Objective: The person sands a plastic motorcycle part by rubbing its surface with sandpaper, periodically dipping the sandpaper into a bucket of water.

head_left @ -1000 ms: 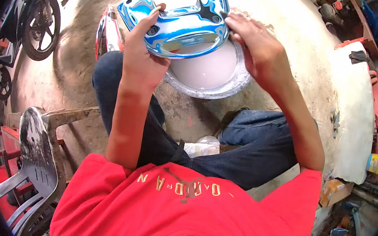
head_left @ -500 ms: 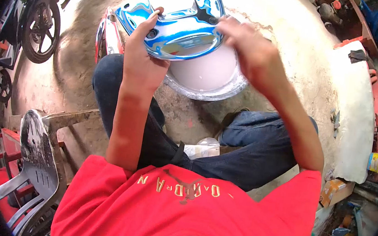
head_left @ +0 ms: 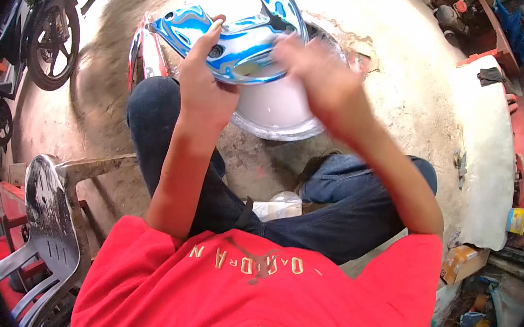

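Note:
A glossy panel (head_left: 239, 43) with swirling blue, white and silver pattern, shaped like a motorcycle fairing piece, is held up over a round basin (head_left: 278, 130) of milky liquid. My left hand (head_left: 210, 78) grips the panel's left part, thumb on top and fingers behind it. On the panel's right part, my right hand (head_left: 322, 74) is smeared by motion. Its fingers lie at or close to the surface, and whether they hold anything cannot be made out. An oval opening shows in the panel's lower edge, partly covered by the right hand.
A red and white panel (head_left: 149, 49) leans beyond my left knee. Motorcycle wheels (head_left: 54, 39) stand at the left, above a worn grey plastic chair (head_left: 54, 225). At the right are a pale slab (head_left: 489, 162), a cardboard box (head_left: 463, 264) and a yellow can (head_left: 516, 220).
My right hand has moved left across the panel toward its middle. The panel has shifted slightly left and down and tilted a little, with my left hand still gripping it.

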`<state>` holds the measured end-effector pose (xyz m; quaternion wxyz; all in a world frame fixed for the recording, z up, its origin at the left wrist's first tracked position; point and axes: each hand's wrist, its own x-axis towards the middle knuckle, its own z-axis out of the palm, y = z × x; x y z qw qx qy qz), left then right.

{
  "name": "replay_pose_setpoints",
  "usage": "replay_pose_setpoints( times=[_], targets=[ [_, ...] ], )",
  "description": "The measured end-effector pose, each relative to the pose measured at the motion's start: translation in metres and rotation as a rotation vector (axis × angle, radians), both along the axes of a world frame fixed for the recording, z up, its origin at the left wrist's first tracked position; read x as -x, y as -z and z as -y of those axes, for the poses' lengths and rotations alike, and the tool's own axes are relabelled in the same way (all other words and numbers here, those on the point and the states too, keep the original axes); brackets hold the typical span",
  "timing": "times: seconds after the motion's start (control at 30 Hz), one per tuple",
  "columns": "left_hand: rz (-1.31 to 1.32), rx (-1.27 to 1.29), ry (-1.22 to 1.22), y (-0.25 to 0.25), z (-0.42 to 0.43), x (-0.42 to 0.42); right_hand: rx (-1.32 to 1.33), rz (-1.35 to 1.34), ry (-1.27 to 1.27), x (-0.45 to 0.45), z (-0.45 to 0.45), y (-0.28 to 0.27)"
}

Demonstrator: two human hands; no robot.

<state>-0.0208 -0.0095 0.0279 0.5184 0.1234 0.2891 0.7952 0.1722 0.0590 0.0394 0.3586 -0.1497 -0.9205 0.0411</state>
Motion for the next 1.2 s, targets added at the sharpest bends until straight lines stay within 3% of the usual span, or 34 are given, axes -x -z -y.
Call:
replay_pose_setpoints(
  times=[0.07, 0.2, 0.3, 0.33, 0.43, 0.57, 0.73, 0.83, 1.0, 1.03, 1.1, 1.2],
  targets=[
    [0.000, 0.033, -0.033, -0.008, 0.003, -0.008, 0.056, -0.010, 0.140, -0.008, -0.024, 0.003],
    [0.039, 0.000, -0.051, -0.005, 0.004, -0.013, -0.086, 0.017, -0.156, 0.010, 0.038, -0.004],
    [0.022, 0.012, -0.105, -0.007, 0.006, -0.014, 0.153, -0.037, 0.101, 0.000, -0.013, -0.001],
    [0.022, 0.000, -0.104, -0.009, 0.007, -0.015, 0.018, -0.034, 0.144, -0.003, -0.020, -0.003],
    [0.016, -0.030, -0.105, -0.008, 0.004, -0.016, -0.061, -0.023, -0.153, 0.006, 0.025, 0.001],
    [0.005, -0.017, -0.117, -0.006, 0.007, -0.012, 0.052, -0.016, 0.067, -0.005, -0.011, -0.001],
    [-0.057, -0.035, -0.128, -0.003, 0.001, -0.013, -0.069, 0.046, -0.148, 0.006, 0.043, -0.008],
    [-0.058, -0.032, -0.171, -0.007, 0.003, -0.017, -0.099, 0.068, 0.088, -0.007, -0.011, -0.002],
    [-0.070, -0.013, -0.161, 0.005, -0.002, -0.015, -0.121, 0.034, -0.110, 0.003, 0.025, -0.004],
    [-0.077, 0.000, -0.177, 0.002, 0.000, -0.014, -0.216, 0.080, -0.009, -0.003, 0.004, -0.005],
    [-0.069, 0.021, -0.206, -0.007, 0.004, -0.019, -0.065, 0.068, 0.112, -0.011, -0.018, 0.005],
    [-0.058, -0.026, -0.177, -0.003, 0.000, -0.016, -0.087, 0.046, -0.070, 0.003, 0.028, 0.000]
  ],
)
